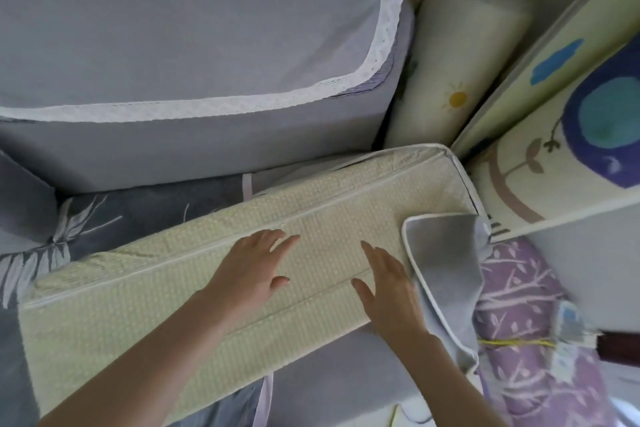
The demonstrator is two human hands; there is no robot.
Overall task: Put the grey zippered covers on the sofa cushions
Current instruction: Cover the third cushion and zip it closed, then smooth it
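Pressing down flat with spread, near-straight fingers, pinching nothing: left hand (252, 270) and right hand (388, 288), side by side on the pale yellow-green sofa cushion (173, 288) lying across the centre of the frame. Touching the right hand's outer edge, the grey zippered cover (446, 274), folded back over the cushion's right end, white piping showing. Further out: lace-trimmed grey cushion (173, 45) at upper left, purple branch-print bundle (519, 322) at lower right. Probably risky to drag the cover from 1 corner only: likely bunching, twisted piping, or the cushion sliding off towards lower left.
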